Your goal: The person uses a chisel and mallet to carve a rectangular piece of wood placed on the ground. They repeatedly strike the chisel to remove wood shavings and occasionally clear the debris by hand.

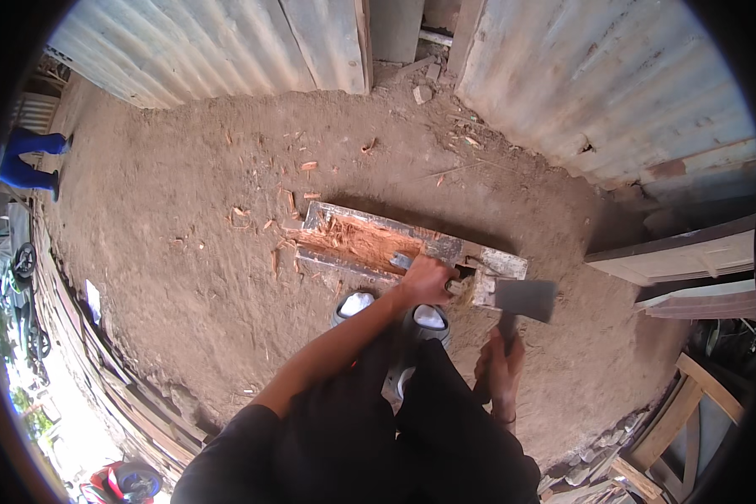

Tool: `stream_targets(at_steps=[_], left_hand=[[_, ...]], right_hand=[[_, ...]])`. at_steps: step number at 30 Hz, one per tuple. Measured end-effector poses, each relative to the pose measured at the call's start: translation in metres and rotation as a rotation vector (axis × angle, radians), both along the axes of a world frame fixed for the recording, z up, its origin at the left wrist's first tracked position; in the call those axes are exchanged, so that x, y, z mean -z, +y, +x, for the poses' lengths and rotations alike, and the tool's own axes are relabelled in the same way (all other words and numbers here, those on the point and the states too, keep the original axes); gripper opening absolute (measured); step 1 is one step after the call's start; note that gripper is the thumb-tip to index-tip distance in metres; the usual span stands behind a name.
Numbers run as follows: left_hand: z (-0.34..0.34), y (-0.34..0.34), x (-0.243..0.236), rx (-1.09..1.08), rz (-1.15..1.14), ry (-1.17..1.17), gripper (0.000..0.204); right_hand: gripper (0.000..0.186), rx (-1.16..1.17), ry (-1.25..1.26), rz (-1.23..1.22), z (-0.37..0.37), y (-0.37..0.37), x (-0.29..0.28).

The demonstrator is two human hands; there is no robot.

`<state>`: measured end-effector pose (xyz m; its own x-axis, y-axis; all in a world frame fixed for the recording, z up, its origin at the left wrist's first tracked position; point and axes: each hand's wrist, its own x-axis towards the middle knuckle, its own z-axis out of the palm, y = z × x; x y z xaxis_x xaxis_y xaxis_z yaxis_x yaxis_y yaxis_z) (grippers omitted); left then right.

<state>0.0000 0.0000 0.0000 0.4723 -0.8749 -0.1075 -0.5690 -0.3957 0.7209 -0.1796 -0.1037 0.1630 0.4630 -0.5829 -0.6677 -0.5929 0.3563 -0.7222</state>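
Observation:
A weathered block of timber [365,220] lies on the ground ahead of my feet, with flaking pale and dark paint. Its left stretch is cut out into a rough reddish hollow. My left hand [428,280] grips a chisel [401,260], whose metal blade points left into the hollow while its handle end sticks out to the right of my fist. Lower right, my right hand [501,366] is closed round the handle of a tool with a broad rectangular grey head [525,300]. That head, slightly blurred, is raised near the timber's right end.
Wood chips [290,202] litter the dirt beyond and left of the timber. Corrugated metal sheets [218,50] stand along the far side. Wooden boards [680,252] lean at the right, and a wooden frame [672,420] sits lower right. Another person's blue-clad legs [29,158] show far left.

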Motion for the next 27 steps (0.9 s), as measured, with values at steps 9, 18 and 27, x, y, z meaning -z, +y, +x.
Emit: stream_targets(at_steps=[9,18,27], left_hand=[[0.019,0.013,-0.005,0.111,0.142,-0.038,0.032],[-0.012,-0.004,-0.006,0.013,-0.185,0.093,0.038],[-0.012,-0.017,-0.006,0.021,-0.112,0.095,0.033]], right_hand=[[0.027,-0.219,0.068,0.072,-0.003,0.012,0.023],[0.025,0.012,0.087,-0.003,-0.021,-0.01,-0.022],[0.026,-0.087,0.027,-0.045,-0.006,-0.013,-0.06]])
